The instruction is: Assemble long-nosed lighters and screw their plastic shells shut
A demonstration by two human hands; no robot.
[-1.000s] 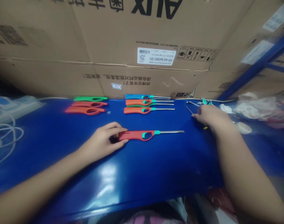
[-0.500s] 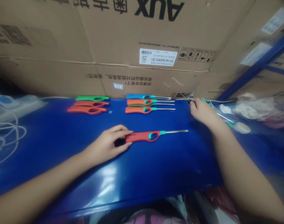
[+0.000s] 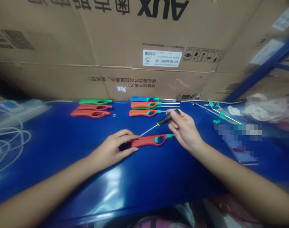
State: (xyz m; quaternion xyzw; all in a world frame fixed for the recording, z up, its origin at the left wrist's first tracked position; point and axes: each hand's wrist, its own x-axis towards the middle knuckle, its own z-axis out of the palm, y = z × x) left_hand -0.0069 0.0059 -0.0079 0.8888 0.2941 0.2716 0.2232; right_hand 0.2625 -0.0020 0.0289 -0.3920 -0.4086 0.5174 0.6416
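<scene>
A red long-necked lighter [image 3: 148, 141] with a teal trigger lies on the blue table, its handle end pinched between the thumb and fingers of my left hand [image 3: 119, 144]. My right hand [image 3: 183, 128] grips a screwdriver [image 3: 164, 119] by its black and yellow handle. The thin shaft slants down to the left, its tip close to the lighter's handle end near my left fingers; whether it touches I cannot tell. My right hand hides most of the lighter's metal tube.
Behind lie assembled lighters [image 3: 144, 113] and, to their left, handle shells [image 3: 91, 113] beside tiny metal pieces [image 3: 114, 115]. Metal tubes with teal parts [image 3: 221, 116] and a phone-like slab [image 3: 239, 147] are at right. White cable [image 3: 10, 142] coils at left. A cardboard box [image 3: 111, 38] stands behind.
My right hand has come from the back right toward the middle, bringing the screwdriver over the red lighter. My left hand keeps its pinch on the handle end. The phone-like slab is now uncovered.
</scene>
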